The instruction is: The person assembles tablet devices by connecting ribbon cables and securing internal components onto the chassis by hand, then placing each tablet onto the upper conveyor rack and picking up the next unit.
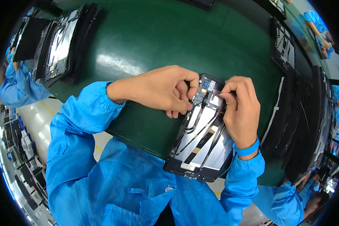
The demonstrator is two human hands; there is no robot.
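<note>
An opened tablet (205,132) lies slanted on the green table, its near end reaching past the front edge. Black cables and strips cross its silver inner plate, and a circuit board (204,89) shows at its far end. My left hand (162,88) is closed at the far left edge of the tablet, thumb and forefinger bent against the board's side. What its fingertips hold is hidden. Over the silver patch at the far right corner, my right hand (242,109) pinches thumb and forefinger together. Anything between them is too small to name. A blue band (248,149) circles my right wrist.
A row of similar opened tablets (62,43) stands at the far left of the green table (150,35). Black panels (293,116) are stacked at the right, with another opened tablet (284,45) behind them. Blue-sleeved people (20,86) sit on both sides.
</note>
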